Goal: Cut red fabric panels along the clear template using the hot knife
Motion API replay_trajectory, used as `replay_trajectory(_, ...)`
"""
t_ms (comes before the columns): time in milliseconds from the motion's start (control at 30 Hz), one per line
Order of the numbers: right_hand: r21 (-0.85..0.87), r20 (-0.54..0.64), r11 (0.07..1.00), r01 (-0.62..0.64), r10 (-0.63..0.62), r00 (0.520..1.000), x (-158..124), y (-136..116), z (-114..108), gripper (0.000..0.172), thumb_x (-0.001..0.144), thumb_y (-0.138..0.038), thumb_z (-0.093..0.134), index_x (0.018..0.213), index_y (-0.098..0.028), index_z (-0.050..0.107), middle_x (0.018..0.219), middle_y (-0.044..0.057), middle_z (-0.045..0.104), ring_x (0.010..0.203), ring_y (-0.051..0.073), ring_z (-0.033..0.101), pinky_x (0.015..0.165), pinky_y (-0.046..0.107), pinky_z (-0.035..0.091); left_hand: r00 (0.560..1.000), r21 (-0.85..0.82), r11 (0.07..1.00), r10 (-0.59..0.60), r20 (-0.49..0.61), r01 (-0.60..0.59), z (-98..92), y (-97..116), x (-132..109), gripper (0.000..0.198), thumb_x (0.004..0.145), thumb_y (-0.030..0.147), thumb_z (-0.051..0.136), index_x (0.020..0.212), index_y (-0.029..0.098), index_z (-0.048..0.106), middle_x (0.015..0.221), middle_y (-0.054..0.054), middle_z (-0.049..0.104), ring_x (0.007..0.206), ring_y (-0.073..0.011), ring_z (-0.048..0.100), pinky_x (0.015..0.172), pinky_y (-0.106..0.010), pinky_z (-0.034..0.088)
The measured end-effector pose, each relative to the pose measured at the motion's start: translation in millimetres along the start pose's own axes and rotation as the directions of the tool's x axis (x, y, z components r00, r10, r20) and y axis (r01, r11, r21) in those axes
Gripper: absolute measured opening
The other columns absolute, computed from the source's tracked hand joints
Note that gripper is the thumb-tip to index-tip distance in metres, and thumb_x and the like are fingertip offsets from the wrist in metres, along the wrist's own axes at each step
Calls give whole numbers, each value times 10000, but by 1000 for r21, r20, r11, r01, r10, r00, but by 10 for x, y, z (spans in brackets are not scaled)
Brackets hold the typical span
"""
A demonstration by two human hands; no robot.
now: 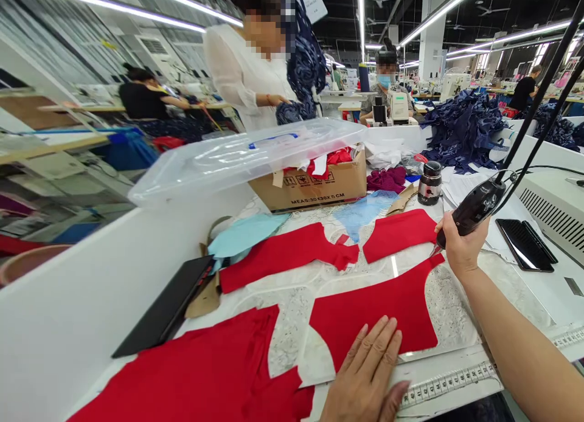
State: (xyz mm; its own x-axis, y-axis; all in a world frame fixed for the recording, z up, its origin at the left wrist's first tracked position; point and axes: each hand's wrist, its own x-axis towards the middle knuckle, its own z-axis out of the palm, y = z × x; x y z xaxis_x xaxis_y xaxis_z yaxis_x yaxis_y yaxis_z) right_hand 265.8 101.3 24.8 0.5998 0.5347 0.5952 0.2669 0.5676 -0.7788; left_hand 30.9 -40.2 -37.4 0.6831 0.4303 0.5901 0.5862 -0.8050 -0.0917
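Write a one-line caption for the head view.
Left hand presses red fabric on white lace while the right hand holds a corded cutter.

Far ahead of the grip (462, 242), a black factory ceiling (333, 8) carries long white strip lights (438, 14) and dark ceiling fans (488, 10), and a square white pillar (431, 54) stands below them. To the left of the grip, a white louvred air-conditioning unit (152, 46) is seen high on a pale striped wall (59, 51), while beyond and to the right of the grip, small bright windows (541, 54) shine at the far end of this wide hall.
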Motion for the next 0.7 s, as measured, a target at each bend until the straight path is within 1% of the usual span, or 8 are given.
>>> replay_trajectory(100,13,-17,1000,20,-20,1000,4,-24,-38,440,780,-438,763,986,-265,414,729,-76,541,585,140,558,601,304,494,996,78,993,-86,26,84,-31,-176,-81,421,1068,247,375,1391,126,616,1400,-115,673,1327,-244,607,1106,-393,517)
replay_trajectory(233,-113,-23,993,45,-48,999,9,-121,-66,407,773,-431,761,945,-264,431,696,-71,529,561,142,525,568,290,449,968,117,977,-194,159,177,-48,-654,-111,396,1013,166,408,1325,179,651,1320,-118,707,1230,-272,663,1060,-454,540)
replay_trajectory(367,-210,61,976,53,-41,997,41,-198,-52,384,758,-422,738,963,-262,455,689,-63,543,577,170,558,565,304,450,833,-8,895,-411,371,445,-51,-1129,46,264,960,232,537,1166,185,695,1171,-139,708,1091,-313,672,958,-500,568)
replay_trajectory(433,-249,98,966,66,-43,994,68,-208,-59,383,780,-424,717,1015,-256,465,757,-36,592,639,192,606,600,327,480,783,1,861,-463,415,509,-44,-1251,142,137,933,285,625,999,197,706,1026,-110,699,989,-305,661,876,-476,576)
replay_trajectory(500,-291,92,944,154,-133,987,82,-218,-87,422,805,-435,707,1103,-240,480,926,36,646,819,240,664,696,384,531,740,0,834,-489,462,551,-39,-1294,214,123,899,292,687,814,204,678,895,-72,675,909,-279,641,813,-426,565)
replay_trajectory(600,-323,30,870,373,-384,923,16,-284,-142,485,832,-431,706,1209,-222,484,1171,153,615,1134,332,626,887,511,541,671,-46,777,-510,539,628,-68,-1284,278,204,863,267,728,700,197,627,818,-39,657,868,-238,620,794,-363,534)
replay_trajectory(667,-267,73,811,520,-521,850,-113,-366,-147,393,853,-383,702,1166,-254,502,1117,139,626,1079,320,643,876,514,544,634,-98,732,-506,585,675,-121,-1269,305,211,863,266,728,704,188,613,799,-23,657,821,-204,614,774,-326,523)
replay_trajectory(700,-189,153,783,592,-572,806,-199,-409,-132,324,868,-337,689,1132,-274,512,1048,105,643,986,288,663,836,484,550,618,-126,708,-499,607,695,-155,-1265,318,217,872,274,719,712,185,605,784,-15,655,784,-185,609,752,-305,518)
